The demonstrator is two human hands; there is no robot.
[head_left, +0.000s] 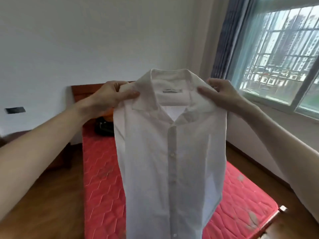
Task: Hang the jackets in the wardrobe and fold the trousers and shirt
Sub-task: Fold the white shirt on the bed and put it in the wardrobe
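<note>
Two hands, left hand [112, 95] and right hand [219, 94], pinch shirt [170, 152] shoulders, above mattress [103, 195].

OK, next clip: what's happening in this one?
A person holds a white button-up shirt up in the air by its shoulders, left hand and right hand each pinching one side. It hangs buttoned, front toward the camera, over a red quilted mattress. It is not yet folded.

Single head-worn view, facing forward and slightly down over bed [103, 169], close behind raised hands.
</note>
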